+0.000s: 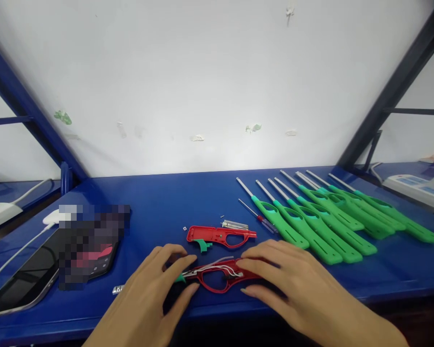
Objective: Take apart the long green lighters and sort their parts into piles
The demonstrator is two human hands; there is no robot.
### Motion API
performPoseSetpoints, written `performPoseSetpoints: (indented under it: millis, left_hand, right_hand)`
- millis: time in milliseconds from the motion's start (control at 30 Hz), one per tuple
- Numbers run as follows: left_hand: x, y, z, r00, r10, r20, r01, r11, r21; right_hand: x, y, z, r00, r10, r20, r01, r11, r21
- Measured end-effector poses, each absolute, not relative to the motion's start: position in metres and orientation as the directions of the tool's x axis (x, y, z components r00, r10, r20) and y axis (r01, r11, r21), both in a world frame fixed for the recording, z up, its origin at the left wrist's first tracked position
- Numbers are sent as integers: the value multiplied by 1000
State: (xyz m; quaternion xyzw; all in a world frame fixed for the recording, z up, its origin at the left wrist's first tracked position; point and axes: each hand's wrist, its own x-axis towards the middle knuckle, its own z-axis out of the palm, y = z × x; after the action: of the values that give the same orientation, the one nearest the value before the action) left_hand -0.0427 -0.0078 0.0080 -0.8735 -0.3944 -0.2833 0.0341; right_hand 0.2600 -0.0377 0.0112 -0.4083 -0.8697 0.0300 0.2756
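Observation:
An opened red lighter shell (217, 278) with white wires inside lies on the blue table (173, 202) near its front edge. My left hand (155, 284) pinches its left end, where a green trigger piece shows. My right hand (285, 284) rests on its right end, fingers curled over it. Just behind lies the other red shell half (220, 236) with a green trigger (203, 246). A small metal tube (235, 224) and a tiny white part (184, 228) lie beside it.
Several green long-neck lighters (325, 217) lie in a row at the right, with a small screwdriver (258, 217) to their left. A tablet (25, 274) with a white cable lies at the left. A white power strip (415, 188) sits at the far right. Blue frame posts flank the table.

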Motion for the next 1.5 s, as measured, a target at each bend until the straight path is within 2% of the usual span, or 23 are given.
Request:
performPoseSetpoints:
  millis: [267,500,667,867,1133,1500]
  left_hand:
    - [-42,-7,9,545,659,519,637,-727,255]
    - [-38,-15,12,572,618,539,613,-759,220]
    - [-35,-13,8,562,638,527,619,-747,243]
    - [-31,-15,10,563,613,555,631,-752,191]
    - [-31,-16,8,550,650,524,620,-739,265]
    - [-45,-21,20,411,640,649,641,-709,293]
  right_hand:
    - [262,-37,-13,-410,742,530,655,644,-394]
    - [263,-37,-8,-421,760,496,604,643,-471]
    - [264,-37,-8,-420,783,459,624,616,-480]
    - [265,-39,-12,-401,796,453,659,594,-461]
    - [265,-39,-14,-395,788,472,648,603,-465]
    - [265,-38,-15,-388,791,473,650,599,-468]
